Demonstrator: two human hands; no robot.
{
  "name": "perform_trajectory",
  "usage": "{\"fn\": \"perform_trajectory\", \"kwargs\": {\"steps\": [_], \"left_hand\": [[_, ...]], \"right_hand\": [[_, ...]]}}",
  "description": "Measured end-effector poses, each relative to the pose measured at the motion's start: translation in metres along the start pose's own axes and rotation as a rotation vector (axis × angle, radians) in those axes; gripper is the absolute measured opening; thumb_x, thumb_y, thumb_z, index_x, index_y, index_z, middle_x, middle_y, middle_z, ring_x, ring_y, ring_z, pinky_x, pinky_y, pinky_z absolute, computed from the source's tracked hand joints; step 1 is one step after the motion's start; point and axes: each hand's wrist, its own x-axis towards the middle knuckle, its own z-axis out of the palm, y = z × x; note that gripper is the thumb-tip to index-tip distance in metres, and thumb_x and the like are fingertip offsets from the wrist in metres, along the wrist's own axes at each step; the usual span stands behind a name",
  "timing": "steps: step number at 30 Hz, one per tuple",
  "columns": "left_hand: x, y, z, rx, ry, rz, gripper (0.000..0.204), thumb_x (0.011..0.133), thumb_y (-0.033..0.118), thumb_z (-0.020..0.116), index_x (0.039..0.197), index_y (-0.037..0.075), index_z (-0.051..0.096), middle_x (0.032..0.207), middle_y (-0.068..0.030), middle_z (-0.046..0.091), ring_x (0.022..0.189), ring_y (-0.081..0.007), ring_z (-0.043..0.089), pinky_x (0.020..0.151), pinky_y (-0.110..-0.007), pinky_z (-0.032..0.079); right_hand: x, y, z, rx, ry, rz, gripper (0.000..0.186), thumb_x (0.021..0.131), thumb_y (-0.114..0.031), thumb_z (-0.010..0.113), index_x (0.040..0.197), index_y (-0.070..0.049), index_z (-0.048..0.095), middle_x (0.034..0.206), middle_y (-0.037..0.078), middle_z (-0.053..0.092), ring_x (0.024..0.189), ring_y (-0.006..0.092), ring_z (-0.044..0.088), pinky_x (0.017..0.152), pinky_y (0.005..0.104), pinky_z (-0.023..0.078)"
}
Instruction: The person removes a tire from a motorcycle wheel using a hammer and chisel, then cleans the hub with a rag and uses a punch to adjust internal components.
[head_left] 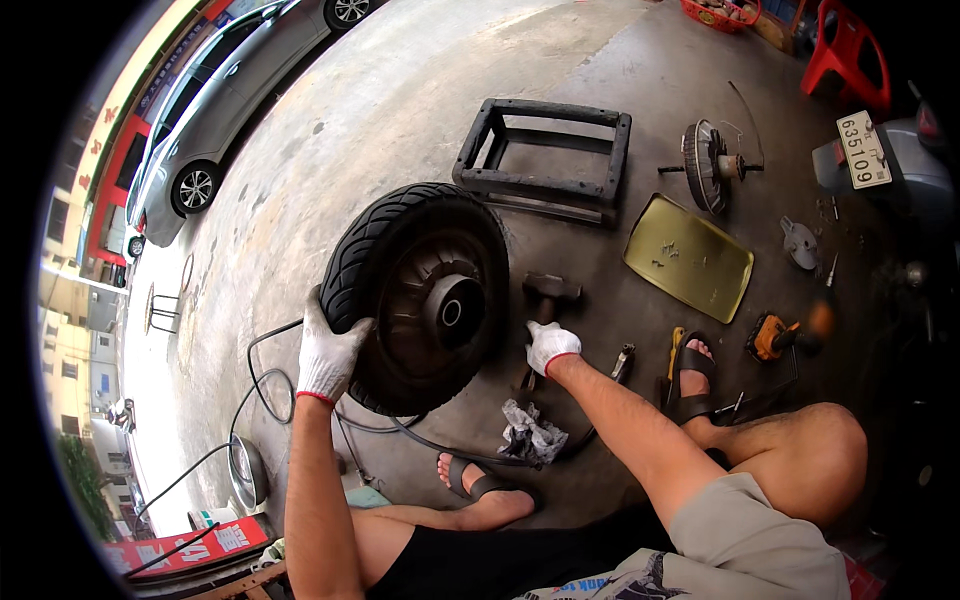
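A wheel with a black tyre (345, 262) and a dark hub stands upright on the floor, tilted a little. My left hand (331, 352), in a white glove with a red cuff, grips the tyre's near left edge, thumb toward the hub side. To the right of the wheel, my gloved right hand (551, 347) is closed around the handle of a hammer (553, 287). Its dark, heavy head points away from me, and the handle's end shows below the glove. Crumpled grey-and-white paper or cloth (531, 437) lies nearer to me.
Beyond the wheel stands a black metal frame (545, 108). At right are a yellowish tray (692, 288) with small fasteners, a round motor core (704, 165) on its shaft, and an orange power tool (768, 336). A black hose (262, 400) curls at left. A grey car (225, 95) is parked farther off.
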Motion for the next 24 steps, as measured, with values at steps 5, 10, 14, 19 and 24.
{"fn": "perform_trajectory", "kwargs": {"steps": [5, 10, 14, 19, 24], "left_hand": [[0.008, -0.005, 0.004, -0.069, -0.03, -0.052, 0.087, 0.08, 0.022, 0.079, 0.147, -0.005, 0.032, 0.13, -0.0259, 0.058, 0.119, -0.0312, 0.059, 0.103, -0.037, 0.046], [0.012, -0.019, 0.001, -0.019, -0.014, -0.082, 0.087, 0.082, 0.024, 0.078, 0.147, -0.006, 0.029, 0.132, -0.0267, 0.056, 0.12, -0.0308, 0.058, 0.103, -0.037, 0.046], [0.012, -0.006, 0.001, -0.058, -0.041, -0.152, 0.088, 0.082, 0.027, 0.078, 0.147, -0.007, 0.03, 0.134, -0.0291, 0.055, 0.123, -0.0329, 0.056, 0.105, -0.037, 0.044], [0.012, -0.012, -0.003, 0.066, -0.017, -0.097, 0.091, 0.081, 0.035, 0.077, 0.146, -0.01, 0.031, 0.136, -0.0327, 0.052, 0.126, -0.0378, 0.054, 0.107, -0.039, 0.042], [-0.002, 0.021, -0.007, 0.225, -0.029, -0.107, 0.095, 0.081, 0.043, 0.074, 0.147, -0.01, 0.03, 0.138, -0.0351, 0.049, 0.127, -0.0431, 0.053, 0.107, -0.042, 0.043]], "right_hand": [[0.026, 0.011, 0.006, 0.065, 0.091, 0.009, 0.039, 0.092, -0.036, 0.062, 0.124, -0.014, 0.059, 0.113, 0.024, 0.065, 0.101, 0.0385, 0.067, 0.084, 0.0466, 0.056], [0.014, 0.019, 0.002, 0.046, 0.089, -0.018, 0.033, 0.088, -0.024, 0.061, 0.119, -0.014, 0.061, 0.111, 0.023, 0.066, 0.1, 0.0375, 0.068, 0.082, 0.047, 0.056], [-0.006, 0.037, -0.002, -0.021, 0.079, -0.033, 0.03, 0.085, -0.018, 0.059, 0.115, -0.013, 0.063, 0.107, 0.021, 0.069, 0.1, 0.0364, 0.069, 0.082, 0.0471, 0.056], [-0.023, 0.055, -0.014, -0.164, -0.193, 0.0, 0.037, 0.087, -0.018, 0.054, 0.124, -0.014, 0.062, 0.121, 0.017, 0.068, 0.112, 0.0336, 0.066, 0.091, 0.0466, 0.054], [-0.011, 0.036, -0.049, -0.017, -0.137, -0.1, 0.041, 0.093, -0.03, 0.051, 0.119, -0.003, 0.066, 0.125, 0.018, 0.066, 0.118, 0.0352, 0.062, 0.1, 0.0416, 0.049]]}}
